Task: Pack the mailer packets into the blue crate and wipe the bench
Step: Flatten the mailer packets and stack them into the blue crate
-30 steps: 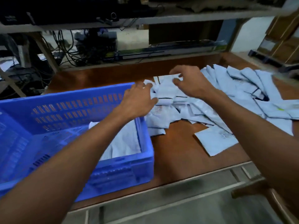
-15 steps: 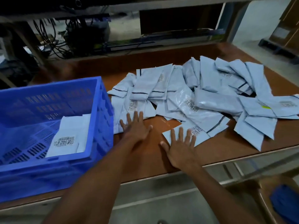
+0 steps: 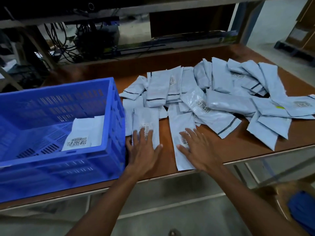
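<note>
A blue crate [image 3: 112,116] stands on the left of the brown bench [image 3: 235,147] with white packets [image 3: 85,133] lying inside it. A heap of pale mailer packets [image 3: 221,99] covers the bench's middle and right. My left hand [image 3: 143,150] lies flat, fingers spread, on a long packet [image 3: 146,120] right beside the crate. My right hand [image 3: 196,149] presses flat on another long packet [image 3: 183,121] that reaches the bench's front edge.
A shelf with cables and dark equipment [image 3: 88,40] runs behind the bench. Cardboard boxes [image 3: 303,31] stand at the far right. A wooden stool with a blue cloth [image 3: 300,208] sits low right, below the bench edge.
Both hands have slid towards me, each dragging a long packet out of the heap to the front edge. One second ago they were reaching into the pile.
</note>
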Demonstrator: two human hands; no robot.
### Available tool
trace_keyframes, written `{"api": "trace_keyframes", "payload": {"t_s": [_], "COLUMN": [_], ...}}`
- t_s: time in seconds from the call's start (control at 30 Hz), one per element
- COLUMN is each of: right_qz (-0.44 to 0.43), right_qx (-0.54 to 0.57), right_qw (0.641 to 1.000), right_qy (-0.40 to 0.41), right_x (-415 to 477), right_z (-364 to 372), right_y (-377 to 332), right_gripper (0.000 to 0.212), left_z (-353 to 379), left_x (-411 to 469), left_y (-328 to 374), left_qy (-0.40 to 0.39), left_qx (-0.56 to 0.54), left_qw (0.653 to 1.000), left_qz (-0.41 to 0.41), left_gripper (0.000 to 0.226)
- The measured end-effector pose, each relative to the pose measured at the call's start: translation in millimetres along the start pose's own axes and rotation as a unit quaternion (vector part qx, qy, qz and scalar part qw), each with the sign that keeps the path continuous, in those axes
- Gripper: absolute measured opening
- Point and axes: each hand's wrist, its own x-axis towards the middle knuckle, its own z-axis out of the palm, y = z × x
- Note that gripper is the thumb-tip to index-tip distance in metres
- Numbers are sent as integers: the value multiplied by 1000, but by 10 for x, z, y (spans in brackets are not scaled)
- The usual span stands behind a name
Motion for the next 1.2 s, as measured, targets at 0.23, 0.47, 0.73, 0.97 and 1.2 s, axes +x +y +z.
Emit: {"api": "trace_keyframes", "payload": {"t_s": [0.23, 0.47, 0.73, 0.97, 1.2], "right_qz": [14, 39, 8, -31, -149], "right_qx": [-107, -86, -86, 4, 41], "right_qw": [992, 995, 996, 957, 916], "right_qy": [-58, -21, 19, 288, 371], "right_x": [104, 45, 34, 151, 527], "right_z": [254, 345, 389, -219, -1082], "right_y": [-170, -195, -249, -698, -2093], "right_gripper": [76, 63, 56, 48, 49], "left_z": [317, 454, 329, -772, -2370], "left_x": [490, 140, 44, -26, 79], "left_y": [32, -32, 73, 247, -737], "left_qy": [-80, -12, -35, 124, 265], "left_qx": [-4, -13, 0, -38, 47], "left_qw": [997, 1000, 999, 989, 960], "left_qz": [-11, 15, 10, 71, 85], "left_gripper": [77, 59, 55, 68, 58]}}
